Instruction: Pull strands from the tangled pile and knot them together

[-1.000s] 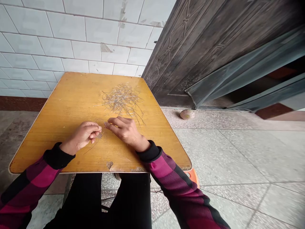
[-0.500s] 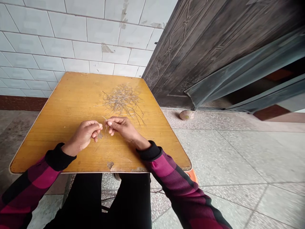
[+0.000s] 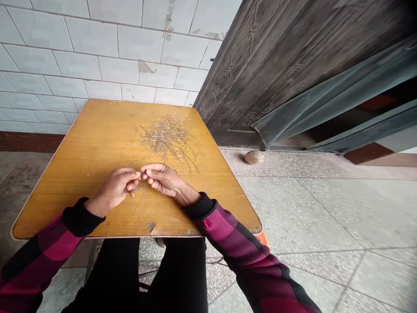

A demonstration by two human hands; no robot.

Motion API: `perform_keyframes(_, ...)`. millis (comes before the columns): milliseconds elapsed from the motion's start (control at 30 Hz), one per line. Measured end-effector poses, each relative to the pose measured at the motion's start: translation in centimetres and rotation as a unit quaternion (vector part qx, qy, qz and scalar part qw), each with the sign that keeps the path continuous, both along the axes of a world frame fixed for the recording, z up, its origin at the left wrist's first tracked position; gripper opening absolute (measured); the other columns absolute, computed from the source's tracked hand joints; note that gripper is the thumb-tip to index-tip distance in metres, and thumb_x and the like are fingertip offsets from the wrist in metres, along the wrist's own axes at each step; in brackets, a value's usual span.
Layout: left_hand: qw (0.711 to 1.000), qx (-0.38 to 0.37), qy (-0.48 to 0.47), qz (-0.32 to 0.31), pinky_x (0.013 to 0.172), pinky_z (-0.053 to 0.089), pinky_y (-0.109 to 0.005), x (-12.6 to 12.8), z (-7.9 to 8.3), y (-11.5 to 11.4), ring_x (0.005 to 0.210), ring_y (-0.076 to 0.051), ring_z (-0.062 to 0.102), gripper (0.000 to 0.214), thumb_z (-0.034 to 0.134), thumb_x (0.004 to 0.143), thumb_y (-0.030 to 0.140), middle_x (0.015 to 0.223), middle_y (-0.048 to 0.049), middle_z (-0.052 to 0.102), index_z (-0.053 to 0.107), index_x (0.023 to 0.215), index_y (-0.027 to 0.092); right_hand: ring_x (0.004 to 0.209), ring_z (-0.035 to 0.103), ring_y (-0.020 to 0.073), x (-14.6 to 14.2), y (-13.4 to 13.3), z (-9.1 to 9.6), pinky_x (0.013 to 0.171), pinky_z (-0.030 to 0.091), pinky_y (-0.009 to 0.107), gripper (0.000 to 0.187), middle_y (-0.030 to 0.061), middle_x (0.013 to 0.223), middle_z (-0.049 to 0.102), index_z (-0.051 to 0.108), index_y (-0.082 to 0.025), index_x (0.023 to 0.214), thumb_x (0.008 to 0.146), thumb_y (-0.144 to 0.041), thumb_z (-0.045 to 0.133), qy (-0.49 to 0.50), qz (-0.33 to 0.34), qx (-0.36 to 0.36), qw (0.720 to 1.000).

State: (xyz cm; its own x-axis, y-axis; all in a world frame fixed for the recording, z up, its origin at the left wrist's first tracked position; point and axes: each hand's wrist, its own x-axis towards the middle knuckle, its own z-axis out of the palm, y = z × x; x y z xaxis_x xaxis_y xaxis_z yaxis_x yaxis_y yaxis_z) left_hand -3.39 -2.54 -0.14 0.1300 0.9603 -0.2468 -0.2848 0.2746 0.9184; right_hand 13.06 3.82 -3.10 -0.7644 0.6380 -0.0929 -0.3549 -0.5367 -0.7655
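Note:
My left hand (image 3: 121,182) and my right hand (image 3: 162,178) meet fingertip to fingertip over the wooden table (image 3: 107,130). Both are closed in a pinch on a thin wire (image 3: 140,198). One end of it hangs down below my right fingers toward the tabletop, and a short bit shows above them. How the wire runs between the fingertips is too fine to make out. Just beyond my hands lies a loose tangle of thin, curled wires (image 3: 167,135), with a few ends sticking out toward me.
The table stands against a white tiled wall (image 3: 104,52). To the right are a dark carved wooden door (image 3: 247,87) and a hanging grey-green curtain (image 3: 293,113). A rounded, pale object (image 3: 254,157) rests on the floor by the door.
My right hand has shifted slightly left, so its fingertips now touch those of my left hand. A longer length of wire now hangs below them.

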Motion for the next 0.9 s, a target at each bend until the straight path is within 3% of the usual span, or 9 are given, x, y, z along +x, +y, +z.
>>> perform_keyframes(300, 1.0, 0.011, -0.014, -0.014, 0.035, 0.036, -0.017, 0.3, 0.2, -0.2, 0.039, -0.003, 0.034, 0.019, 0.068, 0.065, 0.026, 0.054, 0.0042, 0.048, 0.057, 0.06, 0.012, 0.053, 0.063, 0.0044, -0.6, -0.5, 0.3, 0.048, 0.05, 0.011, 0.026, -0.0009, 0.067, 0.072, 0.073, -0.016, 0.077, 0.059, -0.031, 0.085, -0.043, -0.074, 0.058, 0.995)
perform_keyframes(533, 0.998, 0.067, 0.008, -0.019, 0.04, 0.04, -0.019, 0.5, 0.1, -0.4, 0.042, -0.004, 0.039, 0.027, 0.072, 0.069, 0.035, 0.057, 0.0039, 0.05, 0.06, 0.066, 0.012, 0.055, 0.058, 0.0052, -0.8, -1.1, 0.9, 0.047, 0.043, 0.013, 0.025, -0.0029, 0.061, 0.066, 0.068, -0.015, 0.067, 0.062, -0.034, 0.084, -0.041, -0.148, 0.096, 0.983)
perform_keyframes(900, 0.998, 0.048, -0.022, -0.03, 0.04, 0.034, -0.018, 0.5, -0.3, 0.0, 0.044, -0.005, 0.042, 0.027, 0.072, 0.07, 0.036, 0.056, 0.0031, 0.05, 0.059, 0.068, 0.013, 0.052, 0.052, 0.0057, -1.6, -1.9, 0.9, 0.045, 0.037, 0.016, 0.029, -0.0044, 0.058, 0.062, 0.067, -0.017, 0.068, 0.057, -0.037, 0.085, -0.031, -0.193, 0.082, 0.977)
